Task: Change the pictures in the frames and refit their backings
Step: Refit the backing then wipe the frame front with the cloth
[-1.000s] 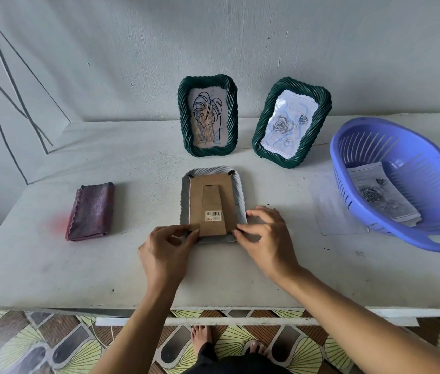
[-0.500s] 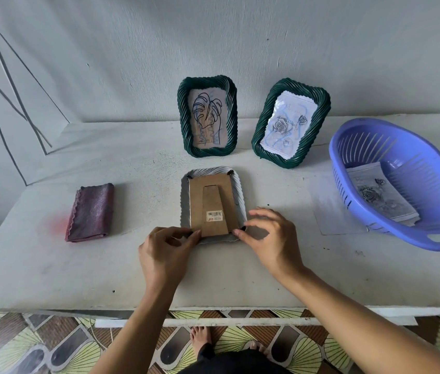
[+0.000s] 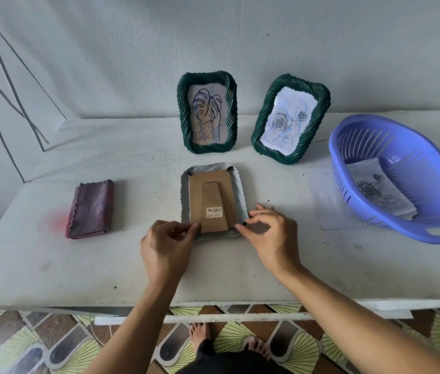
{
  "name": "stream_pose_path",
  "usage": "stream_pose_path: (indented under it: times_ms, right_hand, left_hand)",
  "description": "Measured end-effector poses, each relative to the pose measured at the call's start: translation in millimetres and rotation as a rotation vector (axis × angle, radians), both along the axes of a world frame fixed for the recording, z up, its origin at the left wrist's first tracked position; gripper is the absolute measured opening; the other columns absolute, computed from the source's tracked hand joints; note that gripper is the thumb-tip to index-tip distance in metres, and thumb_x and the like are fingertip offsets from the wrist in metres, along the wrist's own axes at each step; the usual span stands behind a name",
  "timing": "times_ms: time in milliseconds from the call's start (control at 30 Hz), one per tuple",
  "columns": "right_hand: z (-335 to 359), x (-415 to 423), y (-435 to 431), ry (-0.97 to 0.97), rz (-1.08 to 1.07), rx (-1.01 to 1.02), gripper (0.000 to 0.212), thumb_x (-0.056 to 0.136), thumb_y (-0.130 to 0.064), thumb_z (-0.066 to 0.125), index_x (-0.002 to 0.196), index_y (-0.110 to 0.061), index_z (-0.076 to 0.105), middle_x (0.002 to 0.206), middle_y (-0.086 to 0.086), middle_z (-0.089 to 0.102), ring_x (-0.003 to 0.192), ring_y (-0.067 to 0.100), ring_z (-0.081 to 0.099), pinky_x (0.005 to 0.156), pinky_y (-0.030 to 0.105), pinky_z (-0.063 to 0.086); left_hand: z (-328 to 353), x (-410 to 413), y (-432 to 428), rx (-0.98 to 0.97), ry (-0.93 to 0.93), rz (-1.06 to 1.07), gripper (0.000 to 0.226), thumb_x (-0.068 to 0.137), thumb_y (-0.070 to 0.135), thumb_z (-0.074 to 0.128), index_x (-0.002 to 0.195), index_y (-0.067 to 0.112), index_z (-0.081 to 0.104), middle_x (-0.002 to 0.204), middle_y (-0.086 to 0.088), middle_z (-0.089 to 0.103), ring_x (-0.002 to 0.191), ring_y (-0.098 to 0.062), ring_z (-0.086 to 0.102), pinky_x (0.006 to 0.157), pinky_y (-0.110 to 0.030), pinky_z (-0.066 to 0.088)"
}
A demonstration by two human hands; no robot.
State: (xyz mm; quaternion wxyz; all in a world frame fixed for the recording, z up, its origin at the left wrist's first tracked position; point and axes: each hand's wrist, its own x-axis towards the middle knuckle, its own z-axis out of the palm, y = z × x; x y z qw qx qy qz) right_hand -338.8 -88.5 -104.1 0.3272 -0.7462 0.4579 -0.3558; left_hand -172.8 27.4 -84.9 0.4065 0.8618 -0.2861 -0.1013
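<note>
Lying face down near the middle of the pale, scuffed counter (image 3: pixel 51 265) is a grey ridged picture frame (image 3: pixel 241 195), its rope-like rim curling round a flat brown cardboard backing (image 3: pixel 195 195). A tapered cardboard stand flap (image 3: pixel 213 203) lies flat on that backing, with a small white barcode sticker (image 3: pixel 214 212) near its wide end. Small dark tabs show at the two far corners of the frame.

Your left hand (image 3: pixel 166 249) has its thumb and forefinger pinched together at the near left corner of the backing. Your right hand (image 3: pixel 270 238) curls over the near right corner, fingertips pressing a dark tab there; neither hand lifts anything off the counter.

Beyond the frame, two dark green twisted-rim frames stand propped against the white wall: the left green frame (image 3: pixel 207 112) upright with a line drawing of a leaf, the right green frame (image 3: pixel 291 118) tilted with a grey rose print. To the right sits a purple slotted plastic oval basket (image 3: pixel 402 179) holding loose rose prints (image 3: pixel 378 191), with a pale sheet of paper (image 3: pixel 329 206) flat on the counter partly beneath it. Well apart on the left lies a folded maroon cloth (image 3: pixel 90 209) with a scalloped edge. Below the counter's near edge you see patterned floor tiles (image 3: pixel 24 344) and your bare feet.
</note>
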Motion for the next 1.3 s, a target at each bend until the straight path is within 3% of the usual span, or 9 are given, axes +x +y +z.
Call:
stream_pose_path:
  times_ms: [167,267,400,567,733,867,1000,1167,1300]
  right_hand:
    - [-2,2,2,-0.020,-0.014,0.013,0.015,0.066,-0.012,0.091,0.072,-0.007,0.078,0.095,0.008,0.076,0.107,0.014,0.068,0.094,0.003,0.039]
    - [-2,2,2,-0.024,-0.014,0.021,0.015,0.066,-0.013,0.091,0.075,-0.009,0.079,0.094,0.006,0.077,0.108,0.014,0.067,0.095,0.014,0.043]
    - [1,4,4,-0.036,-0.037,0.077,0.016,0.065,-0.013,0.091,0.075,-0.012,0.079,0.095,0.003,0.076,0.112,0.013,0.064,0.098,0.022,0.044]
    - [2,11,5,-0.051,-0.090,0.161,0.021,0.061,-0.011,0.092,0.078,-0.016,0.080,0.089,-0.004,0.070,0.107,0.006,0.059,0.108,0.048,0.040]
    - [6,13,5,-0.089,-0.084,0.208,0.023,0.060,-0.007,0.091,0.076,-0.019,0.079,0.084,-0.012,0.066,0.104,0.002,0.056,0.110,0.048,0.036]
    - [11,19,5,-0.121,-0.094,0.266,0.022,0.060,-0.003,0.087,0.073,-0.020,0.079,0.080,-0.022,0.060,0.095,-0.016,0.050,0.112,0.045,0.032]
    - [12,18,5,-0.076,-0.084,0.238,0.020,0.064,-0.004,0.085,0.078,-0.017,0.081,0.084,-0.009,0.063,0.105,0.008,0.056,0.108,0.034,0.035]
    - [5,9,-2,0.028,0.032,0.014,0.013,0.068,-0.022,0.087,0.077,-0.028,0.079,0.085,-0.011,0.064,0.096,0.012,0.060,0.095,0.042,0.047]
    - [3,1,-17,0.074,0.141,-0.089,0.014,0.069,-0.032,0.087,0.081,-0.031,0.080,0.101,-0.009,0.063,0.099,0.013,0.062,0.089,0.045,0.050]
  left_hand:
    - [-3,-1,4,-0.045,0.016,-0.013,0.012,0.075,0.039,0.084,0.074,0.029,0.079,0.075,0.012,0.065,0.068,0.001,0.059,0.061,-0.016,0.038]
    - [-4,-3,6,-0.065,-0.011,-0.011,0.012,0.075,0.038,0.084,0.078,0.028,0.080,0.075,0.014,0.063,0.074,0.006,0.059,0.062,-0.005,0.035]
    - [-6,-5,6,-0.069,-0.021,-0.010,0.012,0.076,0.036,0.084,0.080,0.025,0.081,0.076,0.015,0.061,0.075,0.008,0.057,0.062,-0.004,0.033]
    - [-6,-5,5,-0.065,-0.025,-0.002,0.014,0.076,0.036,0.084,0.080,0.023,0.081,0.075,0.014,0.060,0.067,0.005,0.055,0.060,-0.004,0.032]
    - [-7,-5,4,-0.069,-0.018,-0.001,0.014,0.076,0.036,0.084,0.080,0.023,0.082,0.076,0.011,0.061,0.067,0.003,0.056,0.060,-0.006,0.032]
    - [-7,-4,4,-0.071,-0.001,-0.001,0.014,0.076,0.036,0.084,0.082,0.024,0.082,0.078,0.011,0.061,0.068,0.001,0.056,0.060,-0.010,0.034]
    - [-8,-4,4,-0.088,0.013,-0.001,0.014,0.076,0.036,0.084,0.081,0.023,0.082,0.078,0.011,0.062,0.068,0.001,0.058,0.062,-0.013,0.038]
    - [-5,-2,5,-0.090,-0.004,-0.019,0.013,0.075,0.036,0.085,0.080,0.025,0.082,0.077,0.013,0.062,0.070,0.002,0.058,0.064,-0.009,0.037]
    - [-4,1,10,-0.133,-0.015,-0.058,0.013,0.071,0.036,0.087,0.078,0.027,0.081,0.079,0.015,0.067,0.076,0.001,0.062,0.070,-0.017,0.047]
